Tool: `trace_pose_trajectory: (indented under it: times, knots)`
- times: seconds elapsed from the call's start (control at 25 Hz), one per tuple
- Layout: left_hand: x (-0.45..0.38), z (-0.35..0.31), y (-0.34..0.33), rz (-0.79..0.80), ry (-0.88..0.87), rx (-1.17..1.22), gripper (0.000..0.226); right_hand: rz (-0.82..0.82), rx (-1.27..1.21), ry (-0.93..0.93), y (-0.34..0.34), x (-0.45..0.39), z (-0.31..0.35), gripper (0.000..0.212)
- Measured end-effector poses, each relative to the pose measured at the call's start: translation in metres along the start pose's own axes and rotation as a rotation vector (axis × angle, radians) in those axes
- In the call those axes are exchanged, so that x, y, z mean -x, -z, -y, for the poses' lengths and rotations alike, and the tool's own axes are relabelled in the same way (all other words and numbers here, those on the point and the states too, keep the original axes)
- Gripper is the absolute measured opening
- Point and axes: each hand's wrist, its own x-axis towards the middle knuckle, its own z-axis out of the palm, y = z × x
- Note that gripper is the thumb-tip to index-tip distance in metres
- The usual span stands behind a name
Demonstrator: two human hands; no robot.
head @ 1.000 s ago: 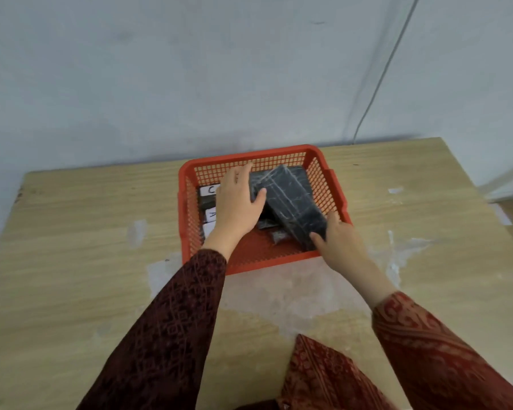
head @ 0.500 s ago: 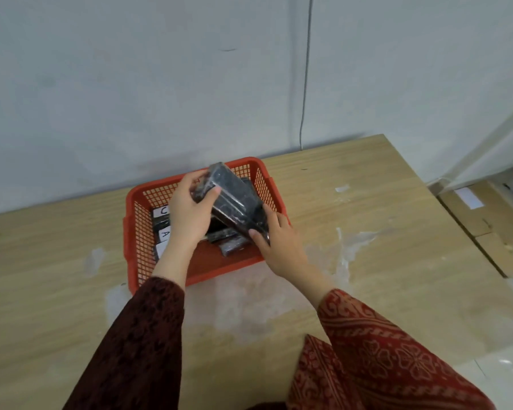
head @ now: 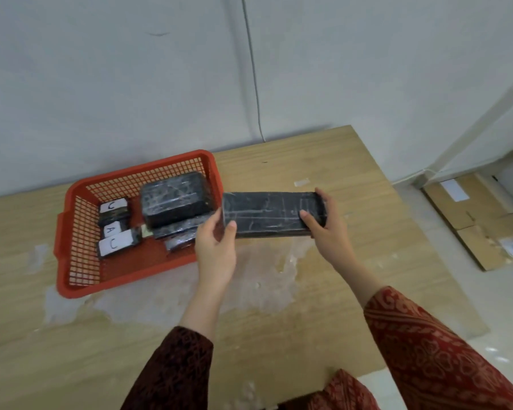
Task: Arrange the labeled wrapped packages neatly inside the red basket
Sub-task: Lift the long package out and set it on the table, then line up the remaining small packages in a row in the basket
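Note:
A long black wrapped package (head: 271, 213) is held level above the table, just right of the red basket (head: 71, 261). My left hand (head: 218, 250) grips its left end and my right hand (head: 326, 229) grips its right end. Inside the basket a thick black wrapped package (head: 175, 199) lies tilted on top of flatter dark packages (head: 179, 232). At the basket's left side lie three small packages with white labels (head: 114, 223), marked with hand-written letters.
The wooden table (head: 279, 306) has pale worn patches in front of the basket. Its right edge drops to a floor with flat cardboard boxes (head: 480, 220). A grey wall with a thin cable (head: 253, 84) stands behind the table.
Both hands lifted the long black package out of the basket and carried it to the right, turning it level. The view swung right, so the basket now sits further left.

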Motion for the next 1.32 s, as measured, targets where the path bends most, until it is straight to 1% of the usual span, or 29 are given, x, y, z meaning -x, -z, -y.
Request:
trace_pose_trajectory:
  times: [0.16, 0.24, 0.32, 0.48, 0.68, 0.76, 0.8, 0.88, 0.92, 1.0, 1.08, 1.16, 1.24, 1.32]
  knots:
    - [0.012, 0.021, -0.048, 0.075, 0.008, -0.084, 0.044, 0.016, 0.037, -0.064, 0.04, -0.015, -0.038, 0.06]
    - [0.014, 0.032, -0.065, 0.117, 0.04, -0.094, 0.045, 0.032, 0.029, -0.131, 0.05, -0.021, -0.053, 0.065]
    - [0.014, 0.046, -0.077, 0.139, 0.086, -0.096, 0.045, 0.034, 0.085, -0.174, 0.053, -0.025, -0.068, 0.068]
    - [0.008, 0.073, -0.081, 0.17, 0.104, -0.168, 0.042, 0.031, 0.267, -0.183, 0.043, -0.028, -0.085, 0.069]
    - [0.01, 0.07, -0.063, 0.3, 0.147, -0.198, 0.044, 0.028, 0.395, -0.224, 0.031, -0.012, -0.079, 0.069]
    - [0.011, 0.058, -0.044, 0.361, 0.113, -0.278, 0.041, -0.006, 0.487, -0.141, 0.024, -0.005, -0.063, 0.062]
    - [0.011, 0.051, -0.03, 0.389, 0.07, -0.308, 0.036, -0.026, 0.542, -0.042, 0.017, -0.003, -0.051, 0.055]
    - [0.009, 0.038, 0.005, 0.399, -0.023, -0.297, 0.027, -0.022, 0.624, 0.222, -0.007, -0.005, -0.019, 0.039]
    - [0.007, 0.033, 0.025, 0.364, -0.066, -0.277, 0.023, 0.022, 0.633, 0.338, -0.025, -0.007, -0.001, 0.034]
    - [-0.003, 0.027, 0.069, 0.219, -0.149, -0.259, 0.019, 0.2, 0.598, 0.499, -0.068, -0.012, 0.034, 0.028]
    - [-0.02, 0.029, 0.115, 0.05, -0.223, -0.313, 0.017, 0.439, 0.59, 0.576, -0.116, -0.012, 0.059, 0.027]
    - [-0.039, 0.039, 0.157, -0.091, -0.284, -0.416, 0.018, 0.611, 0.697, 0.587, -0.16, -0.012, 0.069, 0.028]
    - [-0.055, 0.055, 0.193, -0.178, -0.323, -0.524, 0.023, 0.679, 0.842, 0.565, -0.193, -0.014, 0.07, 0.029]
    - [-0.067, 0.072, 0.22, -0.221, -0.357, -0.633, 0.028, 0.686, 0.984, 0.572, -0.217, -0.018, 0.068, 0.029]
